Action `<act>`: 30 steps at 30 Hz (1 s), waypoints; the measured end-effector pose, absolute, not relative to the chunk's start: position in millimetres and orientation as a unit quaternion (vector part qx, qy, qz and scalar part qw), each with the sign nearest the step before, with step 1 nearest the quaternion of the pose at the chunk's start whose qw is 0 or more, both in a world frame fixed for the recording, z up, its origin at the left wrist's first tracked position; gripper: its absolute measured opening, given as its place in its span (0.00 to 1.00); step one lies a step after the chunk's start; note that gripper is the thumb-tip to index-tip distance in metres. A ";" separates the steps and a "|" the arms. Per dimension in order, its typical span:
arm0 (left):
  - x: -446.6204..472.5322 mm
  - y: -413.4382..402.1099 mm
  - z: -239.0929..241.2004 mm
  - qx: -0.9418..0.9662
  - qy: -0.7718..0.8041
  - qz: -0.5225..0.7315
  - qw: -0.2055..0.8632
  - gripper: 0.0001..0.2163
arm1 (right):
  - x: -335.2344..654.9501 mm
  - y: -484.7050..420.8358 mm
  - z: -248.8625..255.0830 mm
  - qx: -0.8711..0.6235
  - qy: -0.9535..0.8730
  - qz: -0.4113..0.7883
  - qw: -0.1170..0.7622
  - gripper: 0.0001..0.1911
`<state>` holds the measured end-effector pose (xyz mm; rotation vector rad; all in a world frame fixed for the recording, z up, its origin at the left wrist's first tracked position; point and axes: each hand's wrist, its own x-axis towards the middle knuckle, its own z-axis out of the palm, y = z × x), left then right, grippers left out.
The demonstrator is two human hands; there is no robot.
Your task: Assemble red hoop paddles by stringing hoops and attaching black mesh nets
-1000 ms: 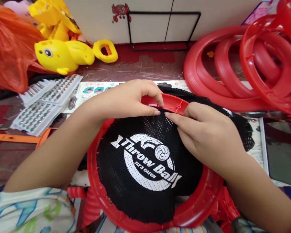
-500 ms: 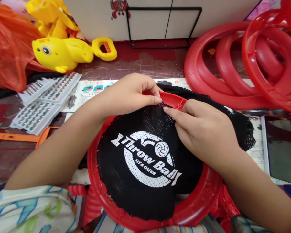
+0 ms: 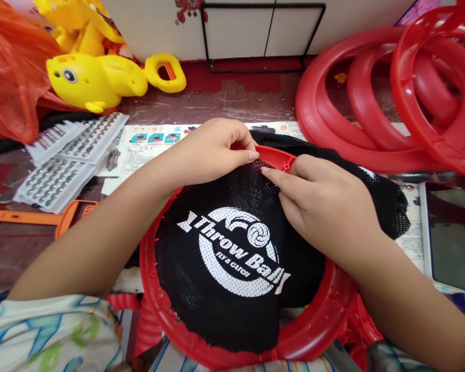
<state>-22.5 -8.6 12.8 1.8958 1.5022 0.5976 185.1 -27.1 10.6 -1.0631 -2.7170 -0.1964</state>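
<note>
A black mesh cloth [image 3: 225, 325] printed "Throw Ball" in white lies over a red plastic ring [image 3: 151, 274] on my lap. Along the left and bottom, the cloth's edge sits on the ring's inner rim; at the lower right a gap shows between them. My left hand [image 3: 225, 147] pinches the cloth's far edge at the top of the ring. Close beside it, my right hand [image 3: 325, 199] has its index fingertip and thumb on the same edge, its other fingers curled. More black mesh [image 3: 387, 201] spreads beyond my right hand.
Several red rings [image 3: 333, 129] are piled at the back right, by a tablet-like device [image 3: 455, 237]. To the left lie trays of small metal parts [image 3: 54, 181], an orange plastic piece [image 3: 27, 214], a yellow toy [image 3: 89, 80] and an orange bag [image 3: 11, 77]. A black wire stand [image 3: 258, 70] stands behind.
Both hands stay at the cloth's far edge with almost no movement. The view has shifted very slightly.
</note>
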 end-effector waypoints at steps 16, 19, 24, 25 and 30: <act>-21.0 -6.9 9.5 0.714 0.588 0.210 0.316 0.06 | 186.1 -26.7 9.4 -0.368 -0.923 -0.055 0.100 0.20; -22.5 -6.4 8.9 0.707 0.586 0.211 0.335 0.07 | 188.3 -25.9 11.4 -0.370 -0.923 -0.016 0.102 0.19; -25.1 -7.7 12.7 0.747 0.536 0.210 0.332 0.11 | 190.2 -24.9 15.0 -0.393 -0.909 0.017 0.138 0.15; -25.4 -8.3 14.0 0.764 0.524 0.199 0.319 0.11 | 190.1 -24.9 15.4 -0.397 -0.905 0.022 0.153 0.15; -23.1 -11.4 16.5 0.780 0.526 0.179 0.287 0.12 | 188.7 -24.2 16.1 -0.420 -0.884 0.061 0.197 0.16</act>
